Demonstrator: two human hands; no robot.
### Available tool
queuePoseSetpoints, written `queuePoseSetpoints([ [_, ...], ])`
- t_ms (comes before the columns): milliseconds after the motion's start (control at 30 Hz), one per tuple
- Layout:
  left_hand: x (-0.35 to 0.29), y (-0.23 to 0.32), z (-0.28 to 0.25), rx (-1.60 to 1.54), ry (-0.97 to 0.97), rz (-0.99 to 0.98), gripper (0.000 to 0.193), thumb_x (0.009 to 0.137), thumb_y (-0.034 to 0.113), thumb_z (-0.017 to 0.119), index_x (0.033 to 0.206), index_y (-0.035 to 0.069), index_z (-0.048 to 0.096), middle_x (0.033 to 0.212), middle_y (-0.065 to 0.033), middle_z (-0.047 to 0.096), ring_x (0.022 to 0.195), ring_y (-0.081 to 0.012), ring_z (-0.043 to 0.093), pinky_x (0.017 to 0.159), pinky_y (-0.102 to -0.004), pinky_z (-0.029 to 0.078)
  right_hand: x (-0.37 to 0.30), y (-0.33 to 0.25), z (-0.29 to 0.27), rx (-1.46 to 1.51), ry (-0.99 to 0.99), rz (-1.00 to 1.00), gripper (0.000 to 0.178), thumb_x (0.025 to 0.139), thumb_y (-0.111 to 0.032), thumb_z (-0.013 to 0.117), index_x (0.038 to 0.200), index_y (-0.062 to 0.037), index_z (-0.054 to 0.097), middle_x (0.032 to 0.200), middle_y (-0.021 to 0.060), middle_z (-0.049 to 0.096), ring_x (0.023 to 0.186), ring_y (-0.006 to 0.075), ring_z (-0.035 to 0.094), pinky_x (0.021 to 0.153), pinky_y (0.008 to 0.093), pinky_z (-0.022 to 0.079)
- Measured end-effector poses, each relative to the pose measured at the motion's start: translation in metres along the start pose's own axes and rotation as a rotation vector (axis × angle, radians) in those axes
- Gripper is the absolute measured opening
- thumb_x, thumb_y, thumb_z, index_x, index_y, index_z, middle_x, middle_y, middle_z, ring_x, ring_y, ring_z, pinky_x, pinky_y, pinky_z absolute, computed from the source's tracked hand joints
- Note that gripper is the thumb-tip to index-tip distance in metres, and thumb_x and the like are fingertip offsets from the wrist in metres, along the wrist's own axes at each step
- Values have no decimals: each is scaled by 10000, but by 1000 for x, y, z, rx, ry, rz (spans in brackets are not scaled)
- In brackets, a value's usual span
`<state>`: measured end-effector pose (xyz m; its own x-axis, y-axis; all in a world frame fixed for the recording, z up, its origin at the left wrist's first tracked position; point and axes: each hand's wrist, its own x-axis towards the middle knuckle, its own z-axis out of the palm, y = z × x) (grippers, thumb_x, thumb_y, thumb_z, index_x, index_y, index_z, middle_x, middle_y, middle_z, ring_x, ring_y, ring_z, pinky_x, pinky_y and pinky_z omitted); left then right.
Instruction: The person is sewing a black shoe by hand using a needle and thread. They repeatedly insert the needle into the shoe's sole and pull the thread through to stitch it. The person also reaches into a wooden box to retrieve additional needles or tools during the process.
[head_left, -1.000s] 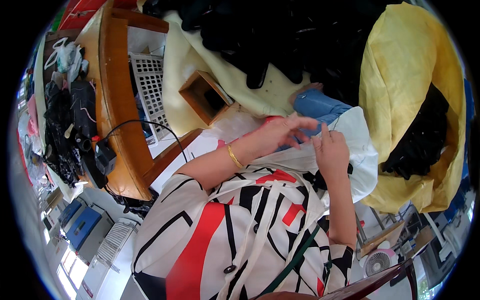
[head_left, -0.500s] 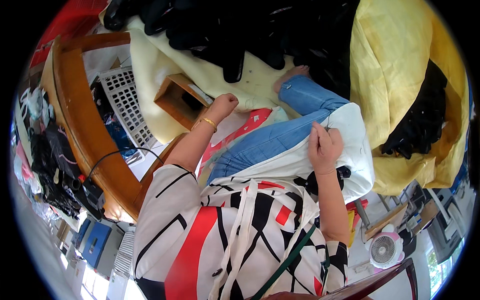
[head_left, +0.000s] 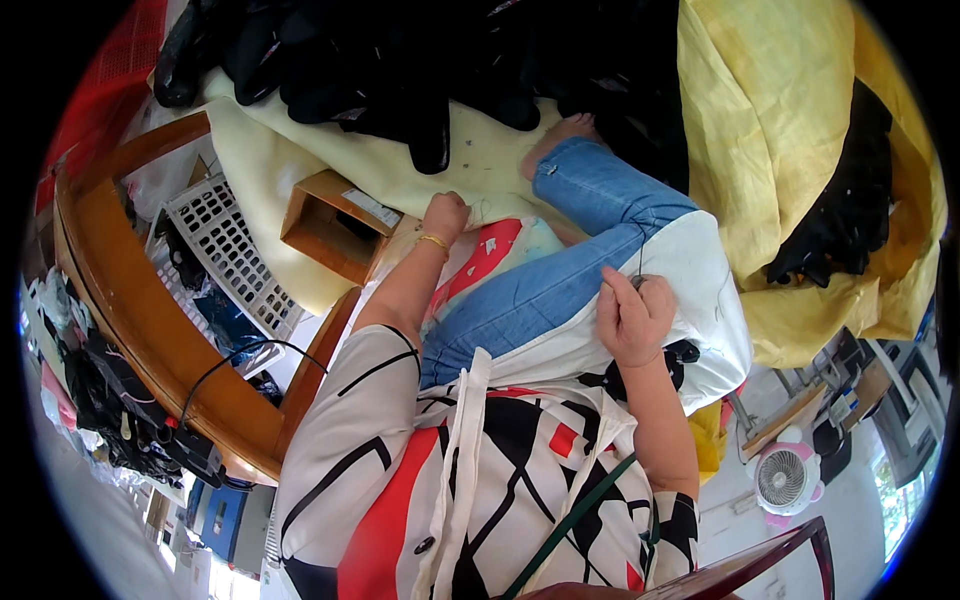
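Observation:
My left hand [head_left: 446, 215] is closed in a fist above the pale yellow cloth, just right of an open cardboard box [head_left: 335, 228]. Anything inside its fingers is too small or hidden to name. My right hand [head_left: 637, 317] is closed, index finger against thumb, over the white cloth [head_left: 706, 300] on my lap. A thin dark strand, like thread, runs up from beside its fingers; what they pinch is hidden. Below the right wrist lies a small black item [head_left: 678, 362], partly covered. My leg in blue jeans [head_left: 540, 275] stretches between the hands.
Black fabric pieces [head_left: 400, 70] are heaped on the pale yellow cloth [head_left: 270, 170] ahead. A large yellow sack [head_left: 770, 130] with more black pieces stands at right. To the left are a curved wooden frame [head_left: 150, 290] and white plastic basket [head_left: 232, 250]; a small fan [head_left: 786, 477] is lower right.
The view has shifted a little. My right hand has moved slightly left and down, and my left hand stays near the box. Both remain closed.

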<state>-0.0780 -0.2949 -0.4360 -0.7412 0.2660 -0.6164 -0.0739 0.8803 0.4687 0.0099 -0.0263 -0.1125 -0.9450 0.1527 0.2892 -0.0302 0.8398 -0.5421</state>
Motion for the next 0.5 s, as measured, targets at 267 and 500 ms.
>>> queuePoseSetpoints([
  [267, 9, -15, 4, -366, -225, -162, 192, 876, 175, 630, 896, -16, 640, 823, -148, 681, 596, -266, 641, 576, -380, 540, -1, -1, -2, -2, -27, 11, 249, 731, -18, 734, 977, -54, 713, 685, 45, 480, 604, 224, 527, 519, 333, 420],
  [500, -17, 33, -112, -1134, -480, -373, 71, 992, 154, 535, 968, 88, 525, 742, -20, 600, 547, -109, 548, 478, -257, 437, 11, -11, -2, -24, 2, 12, 187, 749, -43, 741, 930, -55, 695, 690, 58, 503, 615, 238, 534, 526, 340, 433],
])
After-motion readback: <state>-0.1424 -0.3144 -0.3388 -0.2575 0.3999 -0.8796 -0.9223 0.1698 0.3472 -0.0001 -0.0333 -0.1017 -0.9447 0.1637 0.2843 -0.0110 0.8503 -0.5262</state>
